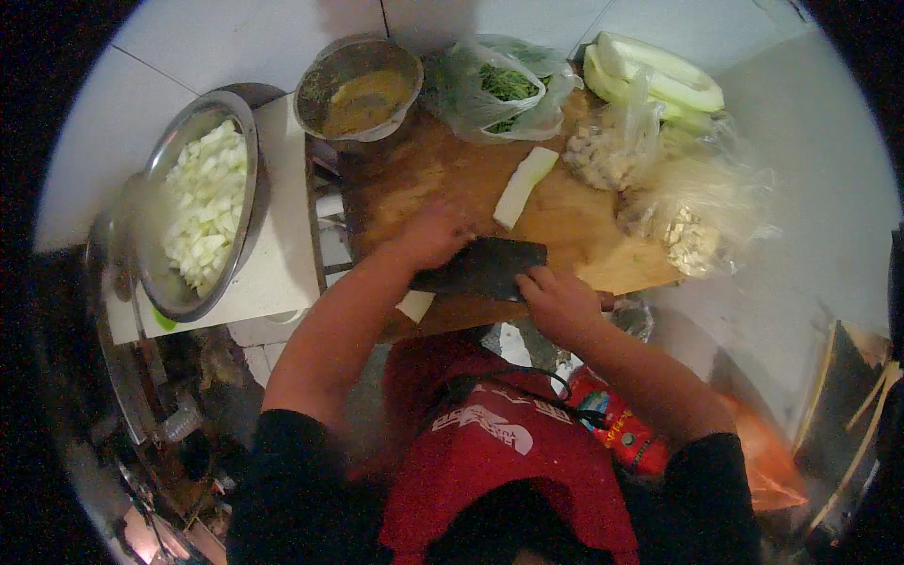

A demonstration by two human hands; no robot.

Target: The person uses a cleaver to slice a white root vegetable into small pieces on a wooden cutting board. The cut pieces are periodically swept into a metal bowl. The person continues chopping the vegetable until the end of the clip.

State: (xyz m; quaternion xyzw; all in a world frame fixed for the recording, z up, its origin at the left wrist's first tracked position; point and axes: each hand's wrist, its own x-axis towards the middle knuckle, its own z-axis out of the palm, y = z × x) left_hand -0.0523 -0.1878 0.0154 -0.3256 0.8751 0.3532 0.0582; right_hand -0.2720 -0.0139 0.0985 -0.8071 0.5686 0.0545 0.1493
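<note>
My right hand (558,300) grips a cleaver with a wide dark blade (487,268), near its handle end, low on the wooden cutting board (438,176). My left hand (438,236) lies at the blade's far left end; its fingers are blurred, and whether it holds anything is hidden. A pale cut piece of vegetable (417,305) sticks out under the blade by the board's near edge. Above the cleaver lies a long pale strip of peeled vegetable (525,187).
At left, a steel bowl (247,212) holds chopped pale vegetable. Behind are a metal basin (307,113) and a plastic bag of greens (508,85). Hollowed gourd halves (657,70) and bags of cut pieces (600,159) stand at right, against the wall.
</note>
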